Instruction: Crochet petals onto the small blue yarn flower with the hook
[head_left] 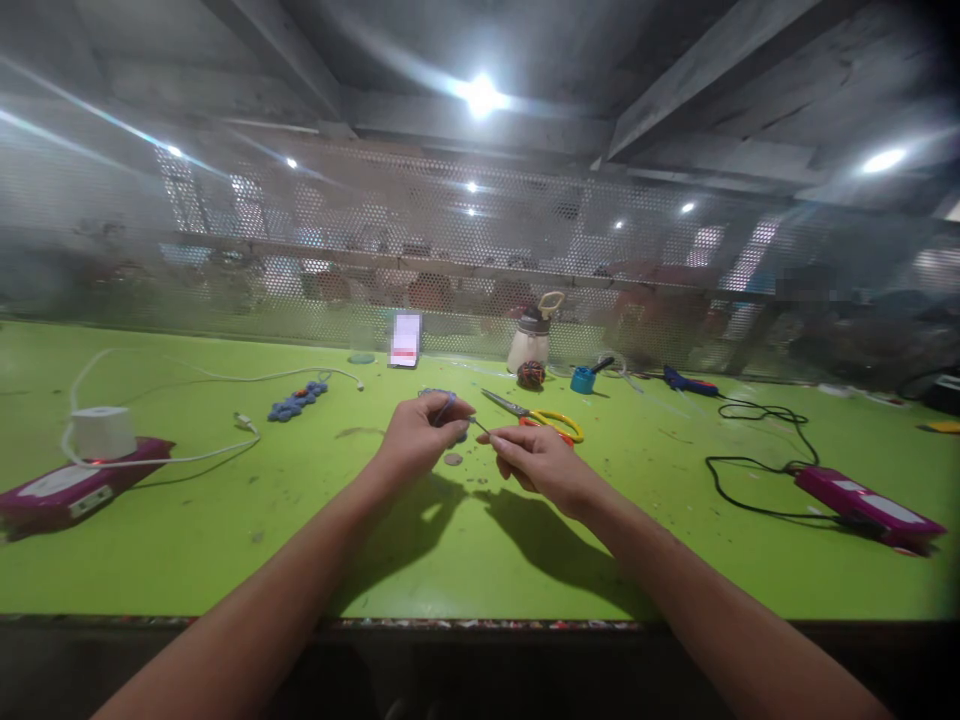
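My left hand (pixel 426 430) is closed, with blue-violet yarn (pixel 451 399) pinched and looped at its fingers. Some of the same blue colour shows behind that hand, mostly hidden. Fingertips of my right hand (pixel 536 458) pinch a thin dark needle-like rod (pixel 481 427), whose tip points toward the left hand; its exact kind is too small to make out. Both hands are raised over the green table, close together. Just behind the right hand lie scissors (pixel 517 405) with yellow and red handles, partly covered by it. A small round disc (pixel 453 459) lies below the hands.
A puffy blue knitted strip (pixel 298 401) lies left, near a white cable and a purple power strip (pixel 90 485) with a white charger. Behind stand a phone (pixel 405 340), a bottle (pixel 528 345), a dark yarn ball (pixel 531 375) and a blue pot (pixel 582 380). A corded blue tool (pixel 690 382) lies right.
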